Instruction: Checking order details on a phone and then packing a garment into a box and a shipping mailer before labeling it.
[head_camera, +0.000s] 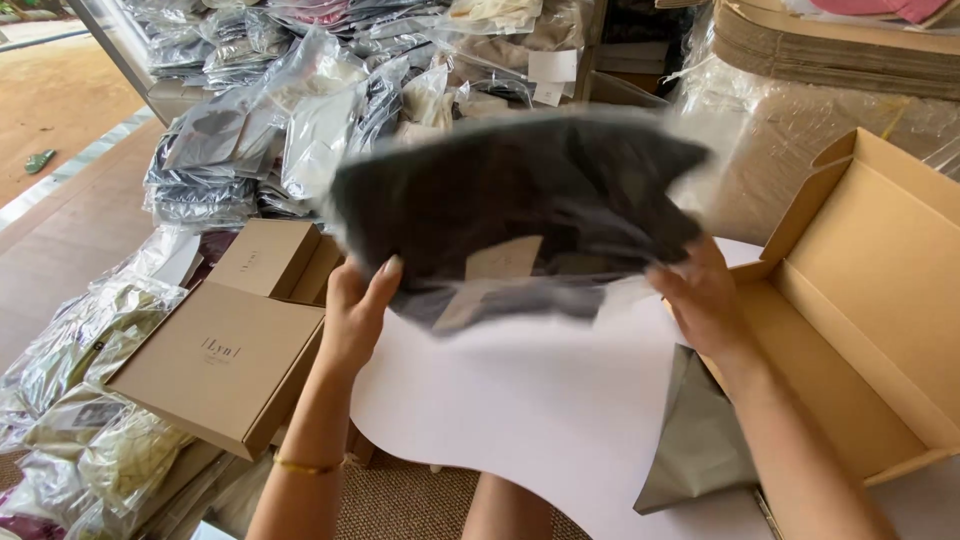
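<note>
A dark grey folded garment in a clear plastic bag (515, 215) hung blurred between the two hands, above a large white sheet of paper (520, 400). The left hand (355, 310) pinched its lower left corner, thumb on top; the right hand (705, 300) gripped its lower right edge, fingers curled under. An open brown cardboard box (870, 300) lay just right of the right hand, closed brown boxes (220, 360) to the left.

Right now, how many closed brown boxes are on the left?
2: a large closed brown box beside the left hand, and a smaller closed box behind it. Others may hide under the bagged clothes.
</note>
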